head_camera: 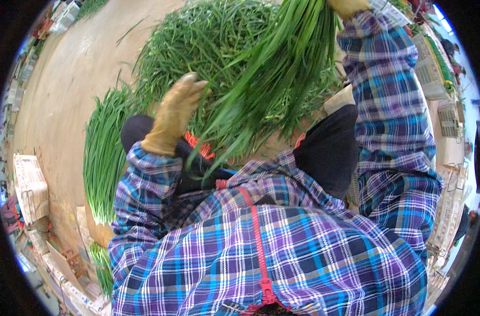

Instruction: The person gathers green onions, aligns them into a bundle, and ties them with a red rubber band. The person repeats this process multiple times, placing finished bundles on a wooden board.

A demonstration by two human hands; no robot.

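My right hand (348, 6), in a tan glove at the top edge, grips a bunch of long green leafy stalks (287, 59), probably Chinese chives. The leaves hang down and fan out towards my lap. My left hand (178, 112), also in a tan glove, is raised above my knee, apart from the held bunch, with nothing seen in it; its fingers are partly bent. A large tangled heap of green leaves (184, 43) lies on the floor before me. To the left, a neat row of stalks (105, 158) lies with its white ends towards me.
A smaller bundle (101, 264) lies at the lower left. A pale crate (31, 187) stands on the tan floor (62, 98) at the left. More crates (427, 67) line the right side, and people are partly visible at the far right rim. Red strands (200, 145) lie between my legs.
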